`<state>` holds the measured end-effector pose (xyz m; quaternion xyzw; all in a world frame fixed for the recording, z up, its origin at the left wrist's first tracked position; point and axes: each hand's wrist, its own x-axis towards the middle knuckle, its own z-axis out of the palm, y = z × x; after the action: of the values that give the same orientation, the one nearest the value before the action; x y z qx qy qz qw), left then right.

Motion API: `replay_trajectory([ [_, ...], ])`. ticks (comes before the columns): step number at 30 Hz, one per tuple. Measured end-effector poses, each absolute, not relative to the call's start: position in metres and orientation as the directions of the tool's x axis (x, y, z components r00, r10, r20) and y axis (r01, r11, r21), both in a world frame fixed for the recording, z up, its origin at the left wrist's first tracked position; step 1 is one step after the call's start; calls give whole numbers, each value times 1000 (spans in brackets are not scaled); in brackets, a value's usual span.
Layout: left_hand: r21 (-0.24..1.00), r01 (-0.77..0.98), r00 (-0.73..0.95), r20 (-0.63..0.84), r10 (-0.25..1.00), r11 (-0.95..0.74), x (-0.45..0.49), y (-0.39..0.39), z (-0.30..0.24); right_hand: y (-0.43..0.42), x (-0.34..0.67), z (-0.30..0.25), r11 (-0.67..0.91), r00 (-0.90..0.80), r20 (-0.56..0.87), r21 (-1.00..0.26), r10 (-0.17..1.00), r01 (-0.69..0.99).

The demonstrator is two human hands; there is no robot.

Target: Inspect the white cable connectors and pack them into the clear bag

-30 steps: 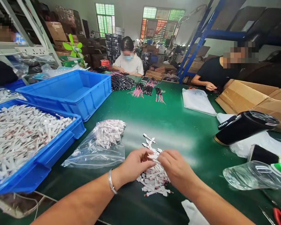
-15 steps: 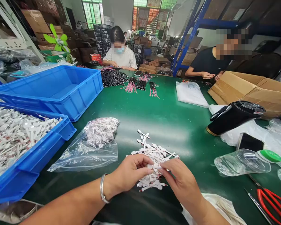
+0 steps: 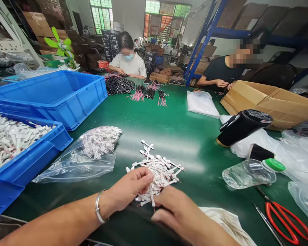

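Observation:
A loose pile of small white tagged wire pieces (image 3: 157, 169) lies on the green table (image 3: 184, 136) just in front of me. My left hand (image 3: 129, 188), a metal bangle on its wrist, pinches a few of these pieces at the pile's near edge, one hanging down from the fingers. My right hand (image 3: 178, 212) lies knuckles up just right of and nearer than the pile, fingers curled against its near edge; what they hold is hidden. A clear plastic bag (image 3: 84, 155) with more such pieces lies to the left.
Two blue bins stand at left, the near bin (image 3: 23, 160) full of white pieces, the far bin (image 3: 64, 95) behind it. A black cup (image 3: 242, 128), a plastic bottle (image 3: 250, 172), red scissors (image 3: 284, 218) and a cardboard box (image 3: 272, 102) lie at right. Two people sit at the far end.
The view has shifted, so everything sits further left. My right hand has pulled back toward me from the pile's top. My left hand keeps pinching pieces.

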<state>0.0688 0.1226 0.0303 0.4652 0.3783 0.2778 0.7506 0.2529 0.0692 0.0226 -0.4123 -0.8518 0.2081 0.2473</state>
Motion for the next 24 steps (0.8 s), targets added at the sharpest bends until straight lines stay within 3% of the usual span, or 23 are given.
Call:
replay_trajectory([
  [2,899,-95,548,-312,776,428,69,123,31,86,278,22,436,-370,235,-562,899,703],
  [4,877,-123,567,-323,758,465,69,123,35,105,301,16,158,-76,200,-433,977,887],
  [7,795,-153,582,-407,704,587,70,122,45,130,322,4,64,-2,158,-385,987,921],
  [11,700,-176,578,-495,649,692,74,117,57,143,324,-1,130,-74,166,-356,983,925],
  [18,682,-161,599,-506,620,713,79,105,57,103,306,26,349,-242,406,-215,881,912],
  [21,724,-183,600,-454,659,665,80,100,50,71,293,37,623,-504,576,-13,644,782],
  [24,835,-132,579,-372,726,534,80,96,46,50,286,43,705,-592,626,93,507,703],
])
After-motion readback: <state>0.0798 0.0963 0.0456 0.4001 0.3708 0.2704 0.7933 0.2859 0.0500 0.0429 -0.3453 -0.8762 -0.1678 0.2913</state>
